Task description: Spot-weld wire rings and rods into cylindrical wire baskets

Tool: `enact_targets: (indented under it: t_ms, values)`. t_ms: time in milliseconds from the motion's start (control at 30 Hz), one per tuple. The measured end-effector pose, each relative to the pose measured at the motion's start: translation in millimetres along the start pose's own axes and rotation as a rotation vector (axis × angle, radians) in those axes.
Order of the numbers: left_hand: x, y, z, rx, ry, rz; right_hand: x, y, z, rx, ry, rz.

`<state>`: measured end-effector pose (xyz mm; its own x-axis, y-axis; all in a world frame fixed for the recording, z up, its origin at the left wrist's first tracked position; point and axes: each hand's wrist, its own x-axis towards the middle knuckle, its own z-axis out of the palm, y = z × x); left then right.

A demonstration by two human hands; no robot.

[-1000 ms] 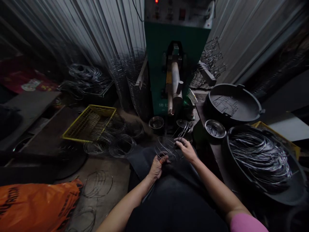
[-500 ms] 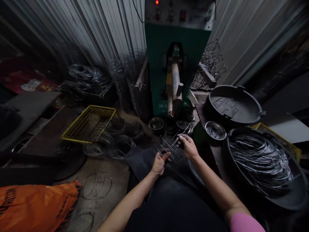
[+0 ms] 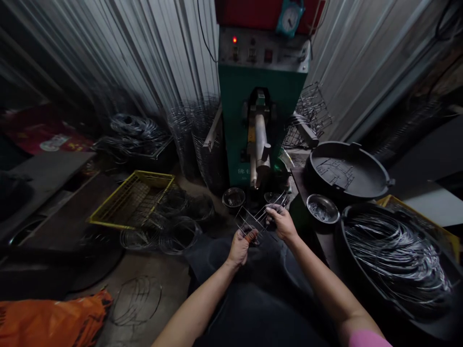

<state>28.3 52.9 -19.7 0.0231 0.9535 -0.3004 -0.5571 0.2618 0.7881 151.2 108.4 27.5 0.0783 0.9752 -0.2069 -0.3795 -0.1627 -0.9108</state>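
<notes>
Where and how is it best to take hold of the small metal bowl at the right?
Probably pinch the small metal bowl by its left rim, coming from the left, where the right hand is: the round rim is exposed there, while the large black pan crowds its right side.

From here, the left fingers (image 3: 251, 235) hide part of the wire frame (image 3: 255, 219) from me. Well left of them, my view's edge crops the orange bag (image 3: 50, 322); beyond the right fingers (image 3: 274, 211), the lettering (image 3: 242, 171) on the green machine (image 3: 236, 115) is too small to read.
</notes>
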Motion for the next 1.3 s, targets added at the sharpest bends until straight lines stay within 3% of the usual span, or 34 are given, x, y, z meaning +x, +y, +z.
enact_targets:
  t_ms: [400, 633, 1300]
  values:
    - [50.5, 30.0, 28.8, -0.020, -0.013, 0.051, 59.1, -26.9, 5.6, 0.016, -0.068, -0.001]
    - [67.8, 38.5, 36.2, -0.028, 0.008, 0.055, 78.4, -37.0, 9.3, 0.029, -0.109, 0.014]
    - [76.1, 47.7, 45.8, -0.093, 0.051, 0.039, 98.9, -39.7, 11.4, 0.017, -0.161, 0.052]
